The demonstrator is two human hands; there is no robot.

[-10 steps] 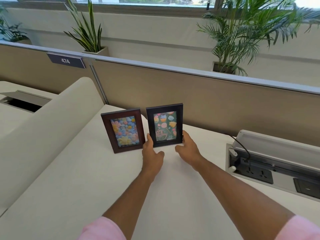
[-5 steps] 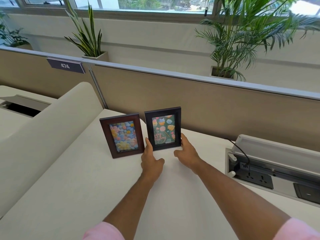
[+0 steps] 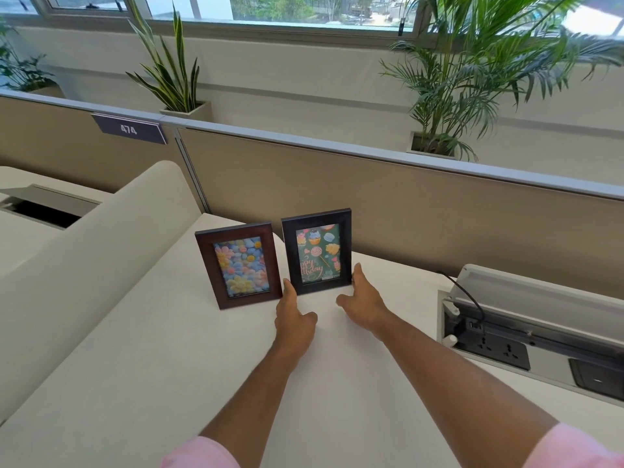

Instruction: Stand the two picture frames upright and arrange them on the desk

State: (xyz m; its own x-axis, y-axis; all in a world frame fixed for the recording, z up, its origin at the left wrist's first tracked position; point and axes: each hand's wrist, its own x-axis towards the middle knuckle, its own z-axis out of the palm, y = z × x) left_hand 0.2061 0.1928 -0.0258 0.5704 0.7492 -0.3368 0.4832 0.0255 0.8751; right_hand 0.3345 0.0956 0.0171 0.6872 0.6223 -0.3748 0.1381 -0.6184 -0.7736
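Both frames stand upright, side by side near the worktop's (image 3: pixel 169 383) far edge: brown frame (image 3: pixel 238 265), then black frame (image 3: pixel 316 250). The left hand (image 3: pixel 294 317) and right hand (image 3: pixel 363 304) bracket the black frame's lower corners, fingers loosely spread, touching but not clamped, probably squaring it beside its neighbour.

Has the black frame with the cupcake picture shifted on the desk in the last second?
Cannot tell: the camera itself moved. The black frame keeps the same small gap from the brown frame beside it, so no clear shift.

A tan partition (image 3: pixel 388 211) (tagged 474) backs the white desk (image 3: pixel 135 383); behind it, 3 potted plants (image 3: pixel 469 79) stand under a daylit window (image 3: pixel 270 8).
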